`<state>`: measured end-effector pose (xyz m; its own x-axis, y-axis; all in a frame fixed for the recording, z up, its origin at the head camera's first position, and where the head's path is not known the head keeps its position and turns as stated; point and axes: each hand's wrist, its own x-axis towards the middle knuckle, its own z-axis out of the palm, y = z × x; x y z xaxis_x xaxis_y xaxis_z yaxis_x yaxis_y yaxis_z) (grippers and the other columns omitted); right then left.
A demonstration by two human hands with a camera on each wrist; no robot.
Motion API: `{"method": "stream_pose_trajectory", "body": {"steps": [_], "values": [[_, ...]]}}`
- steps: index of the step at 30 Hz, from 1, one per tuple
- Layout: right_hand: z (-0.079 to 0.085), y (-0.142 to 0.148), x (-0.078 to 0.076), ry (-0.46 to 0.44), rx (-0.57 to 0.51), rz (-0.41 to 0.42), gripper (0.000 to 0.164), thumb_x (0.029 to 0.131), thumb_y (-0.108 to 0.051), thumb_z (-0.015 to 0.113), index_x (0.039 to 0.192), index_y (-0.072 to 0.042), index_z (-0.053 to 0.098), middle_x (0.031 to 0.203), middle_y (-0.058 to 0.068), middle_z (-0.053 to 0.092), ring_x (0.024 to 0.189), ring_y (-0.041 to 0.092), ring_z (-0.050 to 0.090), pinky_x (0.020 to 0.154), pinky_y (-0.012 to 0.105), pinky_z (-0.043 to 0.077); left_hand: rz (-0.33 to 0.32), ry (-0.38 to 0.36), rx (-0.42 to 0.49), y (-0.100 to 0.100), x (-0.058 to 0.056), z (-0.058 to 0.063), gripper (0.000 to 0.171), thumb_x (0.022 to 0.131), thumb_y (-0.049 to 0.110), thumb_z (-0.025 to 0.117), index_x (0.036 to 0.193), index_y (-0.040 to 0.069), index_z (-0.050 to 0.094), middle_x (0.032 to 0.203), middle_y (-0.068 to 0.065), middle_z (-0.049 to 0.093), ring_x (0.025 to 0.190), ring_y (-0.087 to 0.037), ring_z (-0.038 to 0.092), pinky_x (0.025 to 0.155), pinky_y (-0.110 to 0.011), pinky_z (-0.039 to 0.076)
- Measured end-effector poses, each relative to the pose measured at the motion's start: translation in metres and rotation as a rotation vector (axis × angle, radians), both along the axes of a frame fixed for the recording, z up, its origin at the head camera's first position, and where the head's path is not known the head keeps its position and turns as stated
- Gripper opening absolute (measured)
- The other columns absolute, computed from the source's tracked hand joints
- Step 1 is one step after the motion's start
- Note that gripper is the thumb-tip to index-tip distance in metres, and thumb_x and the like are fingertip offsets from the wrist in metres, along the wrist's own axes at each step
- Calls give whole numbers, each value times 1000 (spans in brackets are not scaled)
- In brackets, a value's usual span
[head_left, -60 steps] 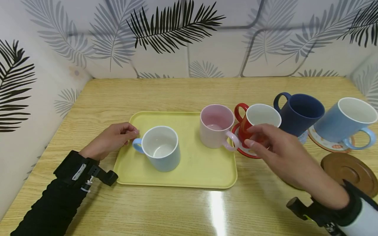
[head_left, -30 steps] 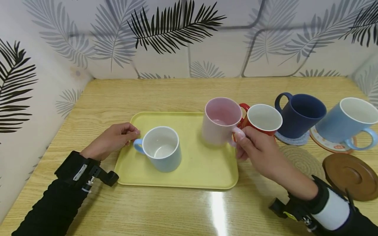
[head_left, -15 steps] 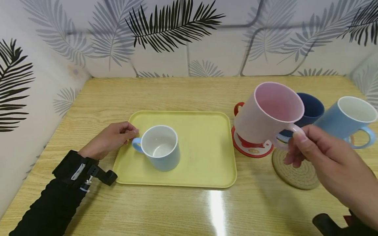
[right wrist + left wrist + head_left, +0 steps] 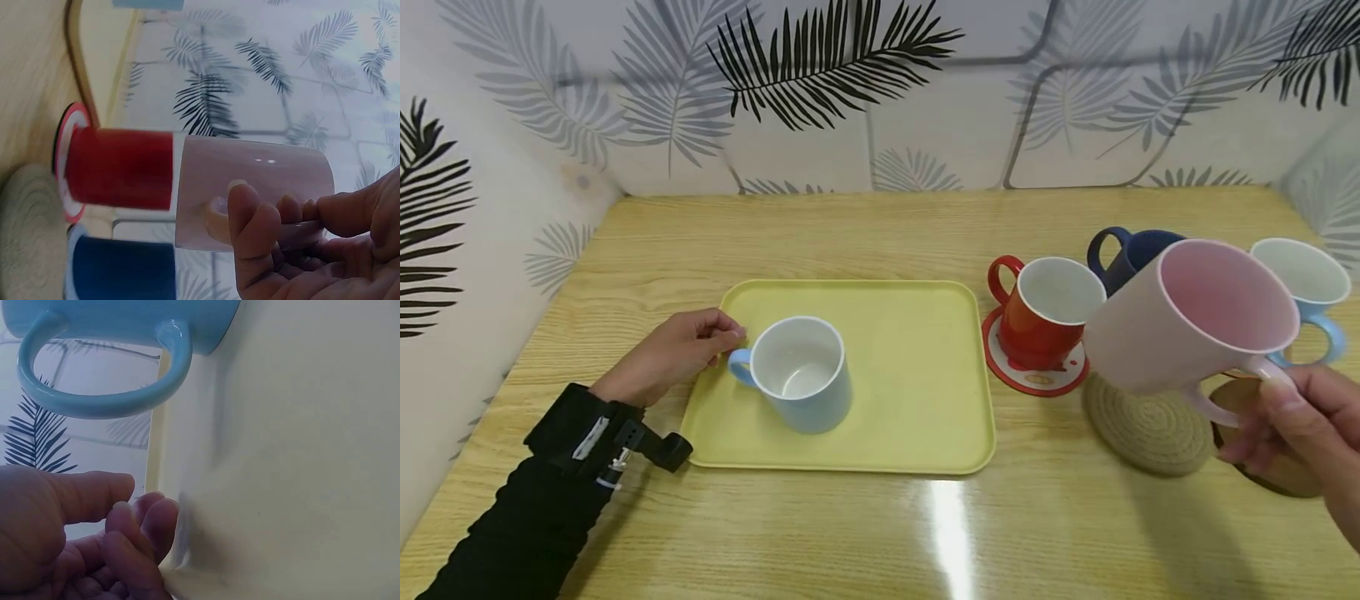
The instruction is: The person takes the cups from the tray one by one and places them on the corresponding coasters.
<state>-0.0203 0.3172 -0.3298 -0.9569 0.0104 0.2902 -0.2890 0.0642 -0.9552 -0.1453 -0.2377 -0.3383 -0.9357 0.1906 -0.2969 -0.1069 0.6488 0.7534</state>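
In the head view, my right hand grips the handle of a pink mug, held above the table at the right with its mouth tilted toward me. The right wrist view has thumb and fingers round that handle on the pink mug. My left hand touches the left rim of a yellow tray, its fingers bent; whether they grip the rim cannot be told. Just right of it a light blue mug with white inside stands upright on the tray, handle toward the fingers.
A red mug stands on a red-edged coaster right of the tray. Behind the pink mug are a dark blue mug and another light blue mug, both partly hidden. A woven coaster and a brown coaster lie nearer.
My right hand has taken the pink mug by its handle, lifted it off the tray and carried it right, past the red mug. My left hand has stayed at the tray's rim.
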Motion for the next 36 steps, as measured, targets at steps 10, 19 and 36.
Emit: {"method": "stream_pose_trajectory", "body": {"steps": [10, 19, 36], "values": [[-14, 3, 11, -26, -32, -40, 37, 104, 10, 37, 89, -7, 66, 74, 2, 66, 61, 7, 67, 51, 16, 48, -9, 11, 8, -2, 0, -1, 26, 106, 20, 53, 113, -4, 61, 97, -5, 60, 90, -17, 51, 73, -24, 47], [-25, 3, 14, -96, -53, -49, 31, 105, 7, 40, 90, -5, 65, 80, 2, 66, 65, 9, 69, 55, 18, 49, -11, -2, 10, -2, 0, 0, 26, 107, 19, 52, 114, -4, 60, 99, -7, 59, 91, -19, 51, 75, -24, 47], [-36, -2, 24, -124, -48, -80, 33, 104, 8, 41, 85, -5, 65, 78, 1, 64, 64, 8, 66, 54, 18, 47, -9, -2, 28, -2, 0, -1, 26, 107, 19, 52, 115, -5, 59, 98, -4, 59, 90, -17, 51, 73, -23, 47]]}}
